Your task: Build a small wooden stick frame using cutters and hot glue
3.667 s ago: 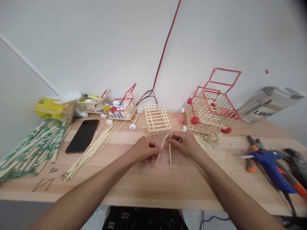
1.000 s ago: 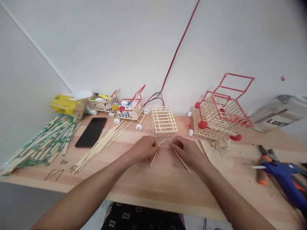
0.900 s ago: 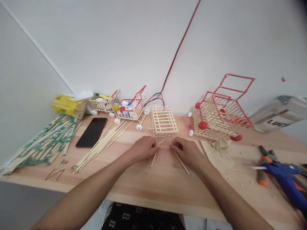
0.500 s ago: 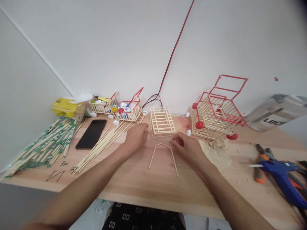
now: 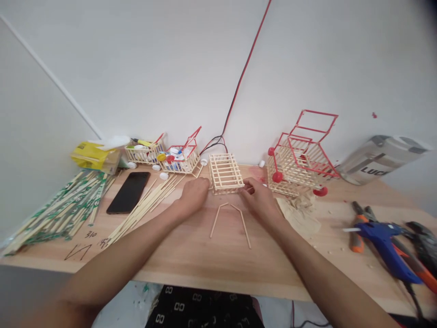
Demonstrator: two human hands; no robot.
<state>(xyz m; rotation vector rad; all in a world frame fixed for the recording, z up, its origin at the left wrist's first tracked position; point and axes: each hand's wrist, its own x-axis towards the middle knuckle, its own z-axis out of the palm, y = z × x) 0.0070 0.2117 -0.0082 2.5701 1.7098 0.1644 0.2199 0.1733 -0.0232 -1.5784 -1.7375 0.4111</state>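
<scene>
A small basket frame of pale wooden sticks (image 5: 225, 171) stands on the table with a grid of sticks facing up. My left hand (image 5: 195, 195) is closed at its left side; the fingertips are partly hidden. At the basket's near right corner, my right hand (image 5: 257, 197) has its thumb and fingers closed on the edge. Just in front of the basket lie two bent stick pieces, a left one (image 5: 216, 221) and a right one (image 5: 243, 225), their short ends angled toward each other.
Left are loose sticks (image 5: 136, 214), a black phone (image 5: 128, 192), bagged sticks (image 5: 64, 207) and two small stick carts holding bottle caps, one nearer the middle (image 5: 182, 164). Right stand a larger red-trimmed cart (image 5: 295, 166), a clear container (image 5: 378, 159), pliers (image 5: 357, 241) and a blue glue gun (image 5: 382, 241).
My right hand has come against the basket's right corner, where it was slightly apart before. My left hand stays at the left side. The camera view has turned a little right.
</scene>
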